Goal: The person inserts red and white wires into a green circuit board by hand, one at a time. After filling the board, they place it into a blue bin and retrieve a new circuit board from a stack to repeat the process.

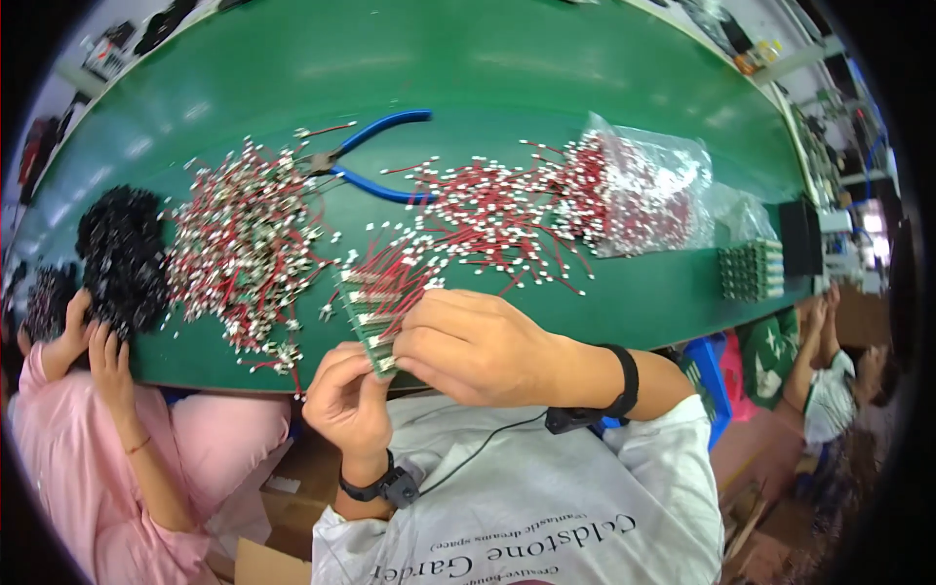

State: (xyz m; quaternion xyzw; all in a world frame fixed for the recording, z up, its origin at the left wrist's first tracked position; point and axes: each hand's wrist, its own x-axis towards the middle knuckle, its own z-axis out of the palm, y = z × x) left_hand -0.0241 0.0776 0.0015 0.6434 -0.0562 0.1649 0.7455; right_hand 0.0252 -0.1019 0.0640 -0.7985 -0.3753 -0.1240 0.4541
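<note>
My left hand (349,398) grips the near end of a narrow green circuit board panel (357,310), tilted above the table's front edge. Red wires with white connectors stick out along the panel. Over its right side, my right hand (473,346) has its fingers bent together at the near end; whatever they pinch is hidden behind them. Just beyond the panel lies a loose spread of red wires with white connectors (487,210). To the left is a heap of small boards with red wires (244,244).
Blue-handled pliers (375,185) lie behind the heap. A clear plastic bag of wires (658,195) and a stack of green panels (751,270) are on the right. Black parts (122,258) are piled left, beside a co-worker's hands (102,356). The green table (468,78) extends beyond.
</note>
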